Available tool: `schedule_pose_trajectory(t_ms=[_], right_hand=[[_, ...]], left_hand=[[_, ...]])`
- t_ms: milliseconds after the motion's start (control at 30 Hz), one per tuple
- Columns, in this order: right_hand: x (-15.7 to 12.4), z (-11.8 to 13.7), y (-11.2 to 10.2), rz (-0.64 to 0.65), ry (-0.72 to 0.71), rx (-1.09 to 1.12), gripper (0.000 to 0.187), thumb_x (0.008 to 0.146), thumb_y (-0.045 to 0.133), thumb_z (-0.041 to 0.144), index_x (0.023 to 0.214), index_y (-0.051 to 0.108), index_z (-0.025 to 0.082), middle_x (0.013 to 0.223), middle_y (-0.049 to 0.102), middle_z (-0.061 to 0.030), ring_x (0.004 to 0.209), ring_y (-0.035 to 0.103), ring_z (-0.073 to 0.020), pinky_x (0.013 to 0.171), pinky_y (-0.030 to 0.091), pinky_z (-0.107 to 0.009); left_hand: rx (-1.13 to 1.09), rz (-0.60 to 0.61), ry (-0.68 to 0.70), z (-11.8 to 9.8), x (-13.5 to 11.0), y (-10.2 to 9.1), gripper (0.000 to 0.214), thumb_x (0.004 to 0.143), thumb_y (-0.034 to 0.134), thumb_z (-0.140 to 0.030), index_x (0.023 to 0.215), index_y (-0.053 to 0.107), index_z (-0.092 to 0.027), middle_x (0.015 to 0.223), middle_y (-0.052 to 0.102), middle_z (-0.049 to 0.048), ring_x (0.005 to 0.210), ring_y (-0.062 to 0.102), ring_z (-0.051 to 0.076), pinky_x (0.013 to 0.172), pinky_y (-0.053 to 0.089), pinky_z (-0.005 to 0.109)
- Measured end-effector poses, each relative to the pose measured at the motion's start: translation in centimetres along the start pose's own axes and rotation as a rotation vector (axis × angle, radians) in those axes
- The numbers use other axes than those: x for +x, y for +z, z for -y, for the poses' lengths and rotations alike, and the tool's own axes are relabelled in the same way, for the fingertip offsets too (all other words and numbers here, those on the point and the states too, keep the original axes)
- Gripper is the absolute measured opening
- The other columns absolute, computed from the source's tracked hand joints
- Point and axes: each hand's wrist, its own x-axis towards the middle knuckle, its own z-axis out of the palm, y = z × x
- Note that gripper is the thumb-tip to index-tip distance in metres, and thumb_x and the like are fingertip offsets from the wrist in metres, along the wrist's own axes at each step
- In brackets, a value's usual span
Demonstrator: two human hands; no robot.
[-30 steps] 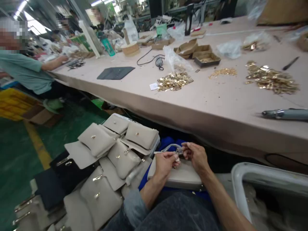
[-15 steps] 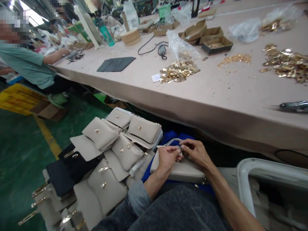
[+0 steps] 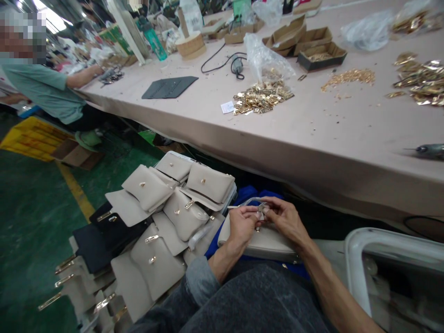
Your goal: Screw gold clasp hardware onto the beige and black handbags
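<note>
A beige handbag (image 3: 267, 243) lies across my lap, its clear-wrapped handle (image 3: 252, 200) curving up behind my hands. Over the bag's upper side, my left hand (image 3: 242, 226) is closed, thumb and fingers pinching a small pale piece (image 3: 261, 212). My right hand (image 3: 283, 216) pinches the same piece from the other side, fingertips meeting those of the left. Whether the piece is part of the bag's flap or a loose fitting I cannot make out. A small gold fitting (image 3: 257, 229) shows on the bag just below the fingertips.
Stacked beige bags (image 3: 189, 217) and black ones (image 3: 93, 247) lie to my left. Ahead, the table (image 3: 208, 125) bears gold fittings (image 3: 262, 98), open boxes (image 3: 321, 56) and a pointed tool (image 3: 430, 150). A white-rimmed bin (image 3: 354, 259) stands right. A co-worker (image 3: 45, 88) sits far left.
My right hand's fingers have shifted, and more of the small pale piece now shows between the fingertips. The view has turned slightly; the bag stays on my lap.
</note>
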Motion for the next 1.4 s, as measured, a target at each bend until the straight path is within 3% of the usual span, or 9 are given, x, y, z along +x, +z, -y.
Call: schedule_pose_trajectory(t_ms=[133, 400, 600, 833, 1100, 1167, 1267, 1333, 1400], right_hand=[[0.2, -0.3, -0.2, -0.047, -0.016, -0.133, 0.035, 0.083, 0.074, 0.044, 0.105, 0.078, 0.017, 0.089, 0.073, -0.0070, 0.079, 0.065, -0.0200, 0.072, 0.051, -0.030], [-0.1, -0.1, -0.1, -0.001, 0.117, -0.005, 0.045, 0.075, 0.084, 0.052, 0.097, 0.079, 0.014, 0.073, 0.071, -0.0072, 0.060, 0.062, -0.0175, 0.056, 0.050, -0.027], [0.0, -0.1, 0.0, 0.011, 0.123, -0.003, 0.044, 0.074, 0.085, 0.051, 0.096, 0.079, 0.014, 0.074, 0.071, -0.0078, 0.059, 0.064, -0.0181, 0.055, 0.054, -0.028], [0.1, 0.2, 0.1, 0.024, 0.126, -0.038, 0.041, 0.074, 0.084, 0.051, 0.091, 0.079, 0.014, 0.072, 0.071, -0.0076, 0.055, 0.061, -0.0169, 0.049, 0.049, -0.025], [0.2, -0.2, 0.4, 0.031, 0.170, -0.013, 0.043, 0.072, 0.085, 0.054, 0.090, 0.077, 0.016, 0.073, 0.071, -0.0081, 0.057, 0.062, -0.0191, 0.052, 0.049, -0.028], [0.1, -0.3, 0.3, 0.015, 0.094, -0.108, 0.038, 0.076, 0.081, 0.052, 0.090, 0.078, 0.016, 0.078, 0.072, -0.0087, 0.063, 0.064, -0.0204, 0.056, 0.050, -0.029], [-0.2, -0.4, -0.1, 0.048, -0.148, -0.348, 0.023, 0.089, 0.066, 0.037, 0.095, 0.081, 0.020, 0.091, 0.072, -0.0091, 0.082, 0.067, -0.0225, 0.073, 0.053, -0.032], [-0.4, -0.5, -0.5, 0.122, -0.281, -0.475, 0.028, 0.095, 0.055, 0.027, 0.104, 0.081, 0.022, 0.097, 0.070, -0.0086, 0.090, 0.066, -0.0217, 0.081, 0.052, -0.033], [-0.6, -0.6, -0.8, 0.171, -0.343, -0.563, 0.030, 0.097, 0.054, 0.024, 0.114, 0.079, 0.025, 0.098, 0.068, -0.0075, 0.089, 0.064, -0.0204, 0.078, 0.050, -0.032]], left_hand=[[0.011, 0.000, -0.001, 0.4, 0.2, -0.1, 0.032, 0.063, 0.090, -0.023, 0.087, 0.077, -0.007, 0.071, 0.077, 0.0125, 0.057, 0.073, 0.021, 0.055, 0.060, 0.026], [0.035, 0.050, 0.015, 0.3, -0.1, -0.1, 0.025, 0.069, 0.084, -0.021, 0.090, 0.079, -0.007, 0.072, 0.077, 0.0128, 0.061, 0.075, 0.023, 0.055, 0.060, 0.025], [0.026, 0.083, 0.013, 0.3, -0.1, -0.3, 0.024, 0.071, 0.079, -0.017, 0.092, 0.078, -0.006, 0.074, 0.078, 0.0143, 0.062, 0.075, 0.022, 0.056, 0.061, 0.025], [0.027, 0.114, 0.004, 0.5, -0.2, -0.5, 0.022, 0.070, 0.080, -0.019, 0.089, 0.079, -0.008, 0.076, 0.078, 0.0133, 0.065, 0.076, 0.024, 0.057, 0.061, 0.026], [0.009, 0.052, 0.009, 0.0, -0.5, -0.4, 0.025, 0.062, 0.079, -0.016, 0.084, 0.067, -0.011, 0.067, 0.075, 0.0115, 0.050, 0.071, 0.021, 0.045, 0.057, 0.023], [-0.025, 0.023, -0.011, -0.1, -0.6, -0.2, 0.026, 0.059, 0.080, -0.016, 0.080, 0.065, -0.012, 0.063, 0.074, 0.0098, 0.048, 0.070, 0.022, 0.042, 0.055, 0.023], [-0.055, -0.009, -0.027, -0.3, -0.6, 0.0, 0.024, 0.058, 0.081, -0.018, 0.076, 0.067, -0.011, 0.060, 0.072, 0.0095, 0.046, 0.069, 0.021, 0.041, 0.054, 0.022], [-0.069, -0.012, -0.035, -0.4, -0.6, 0.1, 0.024, 0.058, 0.081, -0.019, 0.076, 0.071, -0.008, 0.061, 0.072, 0.0108, 0.046, 0.068, 0.019, 0.041, 0.054, 0.022], [-0.080, 0.000, -0.046, -0.6, -0.6, 0.1, 0.024, 0.059, 0.080, -0.019, 0.077, 0.074, -0.005, 0.062, 0.072, 0.0122, 0.046, 0.067, 0.018, 0.043, 0.054, 0.021]])
